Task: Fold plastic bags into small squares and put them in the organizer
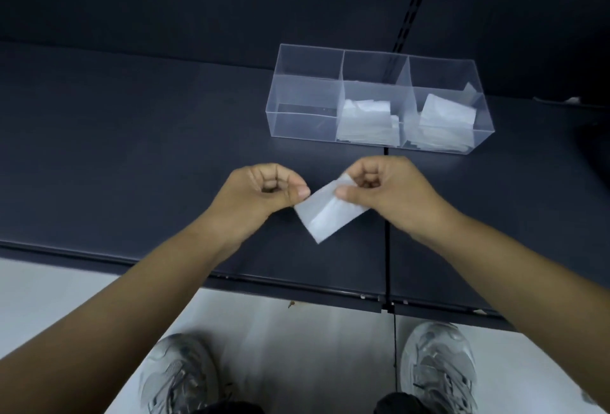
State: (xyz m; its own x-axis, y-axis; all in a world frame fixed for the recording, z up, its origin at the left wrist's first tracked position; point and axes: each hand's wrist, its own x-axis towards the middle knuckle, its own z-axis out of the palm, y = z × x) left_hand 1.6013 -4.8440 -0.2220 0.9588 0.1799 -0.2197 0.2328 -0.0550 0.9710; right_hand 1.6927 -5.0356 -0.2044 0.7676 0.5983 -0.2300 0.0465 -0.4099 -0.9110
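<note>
My shoes [439, 361] stand on the pale floor [297, 324] just short of the bench's [132, 149] front edge. Above the near middle of the bench I hold the plastic bag [330, 212], folded down to a short white strip, its lower end tilted toward me. My left hand [267, 189] pinches the strip's upper left corner between thumb and curled forefinger. My right hand [392, 189] pinches the far right end the same way, the other fingers tucked in. I judge that the strip hangs in the air rather than lying on the bench.

It is longer than wide, so I think one more fold is due. I should bring end to end, match the corners before pressing, then run a thumb along the crease. Thin plastic will likely spring open, so I must keep it pinched until it is dropped.

Toward the back of the bench, right of middle, sits the clear organizer [303, 126]. Its left compartment looks empty, while the middle and right ones hold folded squares [366, 123].
</note>
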